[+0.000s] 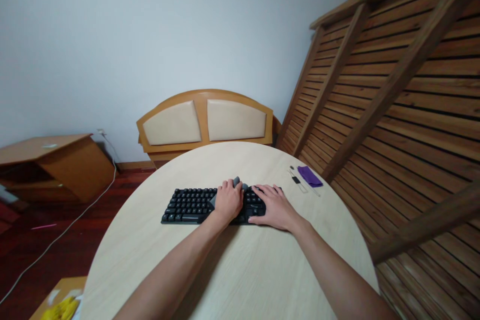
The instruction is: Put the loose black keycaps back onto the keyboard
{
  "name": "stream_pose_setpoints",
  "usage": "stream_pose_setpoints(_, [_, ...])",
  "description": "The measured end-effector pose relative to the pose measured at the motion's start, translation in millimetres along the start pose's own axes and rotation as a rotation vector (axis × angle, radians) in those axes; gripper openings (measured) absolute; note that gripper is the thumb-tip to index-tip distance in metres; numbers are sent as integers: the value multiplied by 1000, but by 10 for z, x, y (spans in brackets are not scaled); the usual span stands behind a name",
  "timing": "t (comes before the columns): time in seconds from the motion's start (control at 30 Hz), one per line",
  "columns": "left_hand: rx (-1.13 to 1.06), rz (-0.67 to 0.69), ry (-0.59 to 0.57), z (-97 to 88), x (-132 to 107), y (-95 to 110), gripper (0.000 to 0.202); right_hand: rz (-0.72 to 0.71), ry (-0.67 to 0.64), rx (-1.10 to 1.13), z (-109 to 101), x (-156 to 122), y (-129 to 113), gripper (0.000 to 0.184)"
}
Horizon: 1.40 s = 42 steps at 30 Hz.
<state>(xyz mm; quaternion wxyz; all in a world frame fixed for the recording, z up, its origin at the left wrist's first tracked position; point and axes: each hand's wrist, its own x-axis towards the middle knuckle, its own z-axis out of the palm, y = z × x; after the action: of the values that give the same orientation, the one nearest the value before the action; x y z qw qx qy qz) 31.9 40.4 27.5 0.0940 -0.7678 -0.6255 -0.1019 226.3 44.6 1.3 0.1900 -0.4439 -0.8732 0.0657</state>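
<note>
A black keyboard lies flat on the round pale table. Over its right-centre keys, my left hand is closed around a grey tool. Parts of that tool stick out beyond the fingers and to the left of the hand; its middle is hidden, and I cannot make out its exact kind. My right hand grips the keyboard's right end, its thumb along the front edge and its fingers reaching to the back edge.
A folded purple cloth lies at the table's right, beside small thin tools. Wooden slatted panels lean close on the right. Behind the table stands a padded headboard. A white cable crosses the floor left.
</note>
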Motion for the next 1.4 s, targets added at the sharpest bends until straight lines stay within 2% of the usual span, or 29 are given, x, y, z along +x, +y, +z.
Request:
stream_pose_setpoints(0.27, [39,65,20,-15,-179,41,32,17,6,1,10,9,-7,101])
stream_pose_setpoints(0.53, [10,133,29,-73,-645,40,31,12,2,1,17,16,13,103])
stream_pose_setpoints(0.9, [85,206,-37,-165,-1053,-130,39,-11,17,-20,35,6,42,102])
stream_pose_setpoints(1.03, [83,216,-18,-242,-1023,-192,39,-13,12,-18,42,7,51,102])
stream_pose_setpoints(1.17, [57,244,29,-250,-857,-132,39,-20,20,-18,38,7,50,102])
stream_pose_setpoints(1.3, [49,307,-5,-206,-784,-91,38,-28,18,-18,32,9,56,102])
stream_pose_setpoints(1.4, [58,302,-27,-191,-839,-197,38,-29,5,-8,38,9,74,104])
